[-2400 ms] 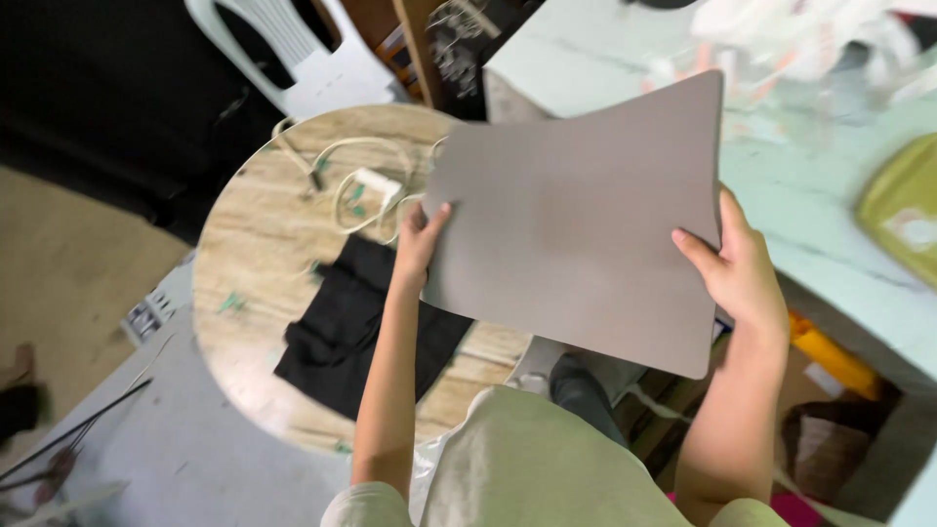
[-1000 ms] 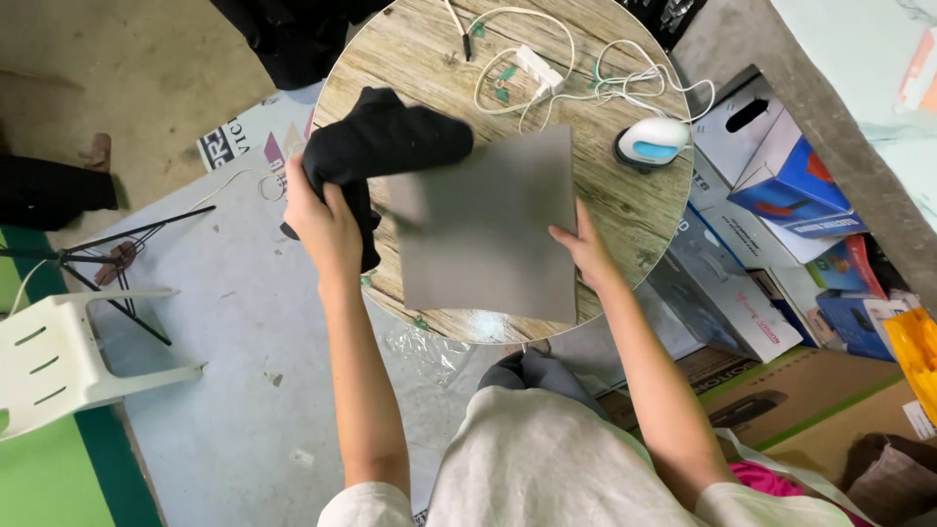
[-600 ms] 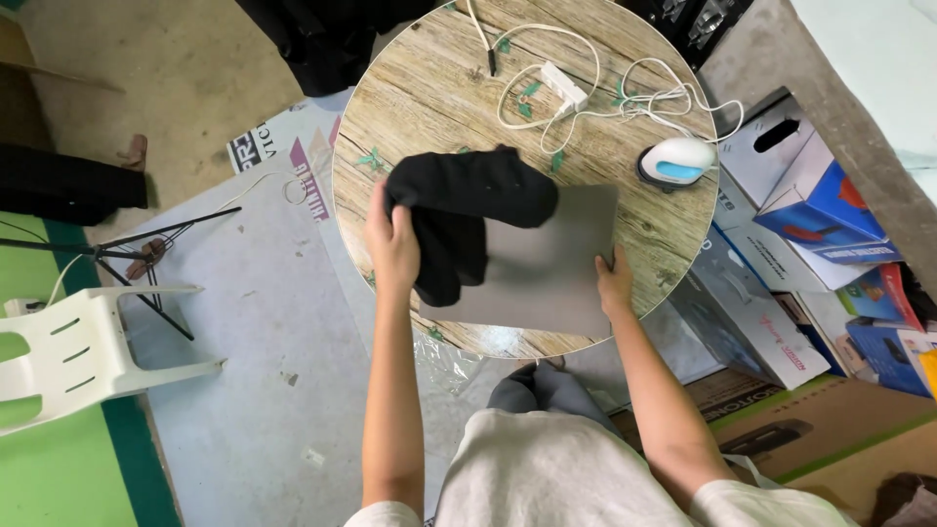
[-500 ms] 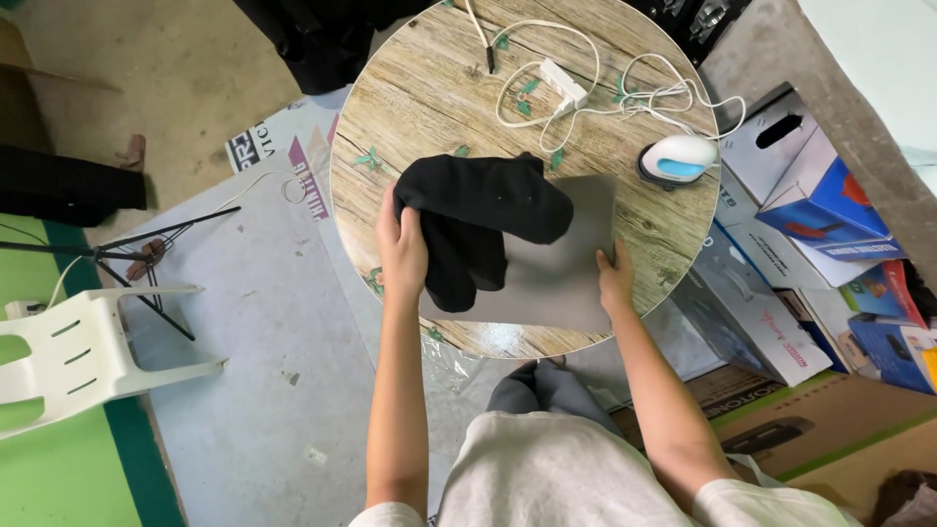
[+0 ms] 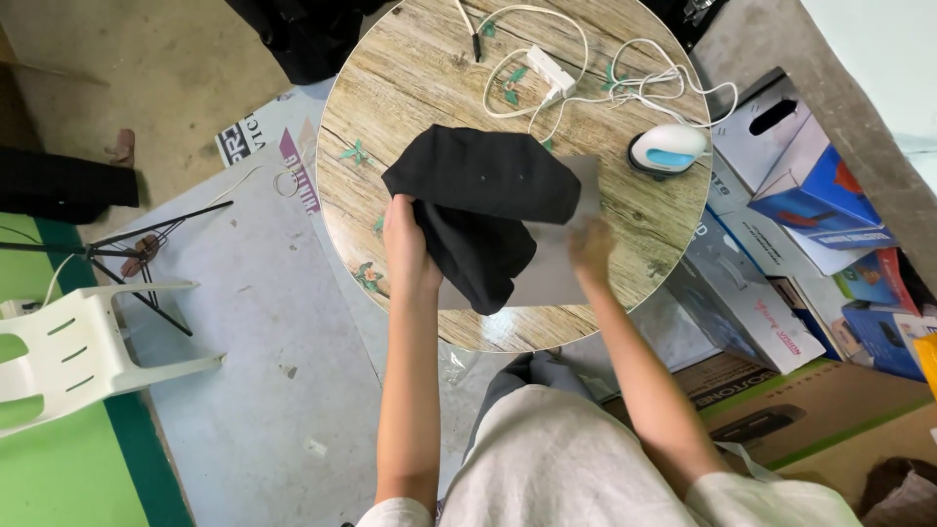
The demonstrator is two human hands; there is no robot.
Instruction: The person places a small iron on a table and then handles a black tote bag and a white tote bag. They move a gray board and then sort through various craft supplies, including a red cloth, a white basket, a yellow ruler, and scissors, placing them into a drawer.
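Gripping a bunched black garment [image 5: 483,210] in your left hand [image 5: 408,244], you keep its fingers closed on the cloth's near-left edge, while the rest of the fabric spreads away from them toward the middle of the round wooden bench [image 5: 429,78]. Your right hand [image 5: 591,249] lies flat on the grey board [image 5: 556,273], fingers blurred, so it cannot be told whether they pinch the board or merely press on it. The board rests on the bench under the garment, its bare part showing just left of and beyond your right fingers. Beyond those right fingers, near the bench's far-right rim, sits a small white and blue handheld appliance [image 5: 667,148], with its white cable [image 5: 586,83] looping across the bench top well beyond both hands. To the left of your left fingers, down on the floor, stands a white plastic chair [image 5: 68,342] beside a black tripod [image 5: 127,244]. To the right of your right fingers, cardboard boxes [image 5: 781,254] are stacked against the bench.
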